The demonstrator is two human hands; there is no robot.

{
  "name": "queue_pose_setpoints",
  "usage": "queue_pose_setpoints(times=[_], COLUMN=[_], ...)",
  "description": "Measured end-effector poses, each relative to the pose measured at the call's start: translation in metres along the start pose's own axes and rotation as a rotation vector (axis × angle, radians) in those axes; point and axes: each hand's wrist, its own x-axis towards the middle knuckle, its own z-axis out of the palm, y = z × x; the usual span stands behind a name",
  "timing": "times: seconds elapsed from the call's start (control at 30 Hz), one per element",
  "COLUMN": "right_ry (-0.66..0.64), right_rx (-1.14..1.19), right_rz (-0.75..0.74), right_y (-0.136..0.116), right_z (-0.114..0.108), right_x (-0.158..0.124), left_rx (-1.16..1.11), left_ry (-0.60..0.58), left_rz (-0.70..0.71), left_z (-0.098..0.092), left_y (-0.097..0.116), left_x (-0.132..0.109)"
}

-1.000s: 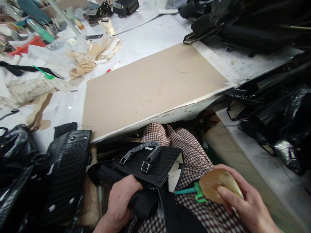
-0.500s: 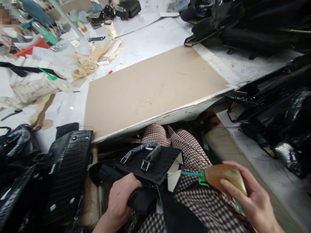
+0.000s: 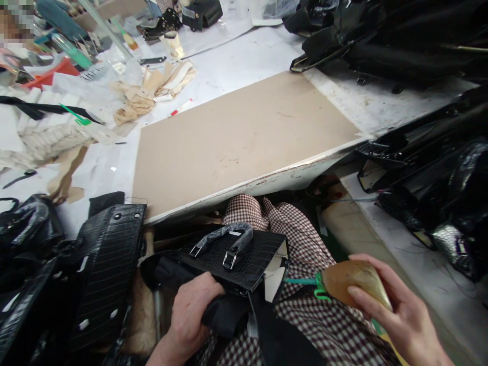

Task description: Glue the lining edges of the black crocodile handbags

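Across my lap lies a black crocodile-pattern handbag (image 3: 244,259), its plastic-wrapped handle (image 3: 224,234) uppermost and its pale inner side facing right. My left hand (image 3: 194,310) is closed on the bag's loose black lining (image 3: 224,315) at the near edge. In my right hand (image 3: 400,305) is a squeeze bottle of amber glue (image 3: 354,282), gripped between thumb and fingers. The bottle's thin green nozzle (image 3: 301,280) points left at the open side of the bag, close to its edge; whether it touches, I cannot tell.
A beige board (image 3: 244,137) covers the table in front. Black bag parts (image 3: 110,269) are piled at the left, and more black bags (image 3: 400,46) at the right. Beige scraps (image 3: 160,86), a red-and-white pen (image 3: 181,108) and a knife (image 3: 152,60) lie farther back.
My right hand and the glue bottle have shifted slightly right and down, drawing the nozzle a little away from the bag's edge. My left hand keeps its hold on the lining.
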Motion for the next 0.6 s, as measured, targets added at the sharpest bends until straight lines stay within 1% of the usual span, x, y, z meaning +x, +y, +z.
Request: queue_pose_setpoints(times=[0.23, 0.37, 0.5, 0.6], right_ry=[-0.112, -0.050, -0.116, -0.115], right_rx=[0.082, 0.057, 0.159, 0.248], right_rz=[0.122, 0.152, 0.187, 0.271], right_y=[0.002, -0.001, -0.001, -0.001], right_z=[0.003, 0.003, 0.007, 0.014], right_x=[-0.006, -0.007, -0.013, -0.019], left_rx=[-0.013, 0.000, 0.005, -0.005], left_ry=[0.000, 0.004, 0.013, 0.011], left_rz=[0.005, 0.002, 0.019, 0.020], left_z=[0.001, 0.000, -0.002, -0.002], left_y=[-0.001, 0.003, 0.006, 0.006], left_x=[0.001, 0.008, 0.015, 0.016])
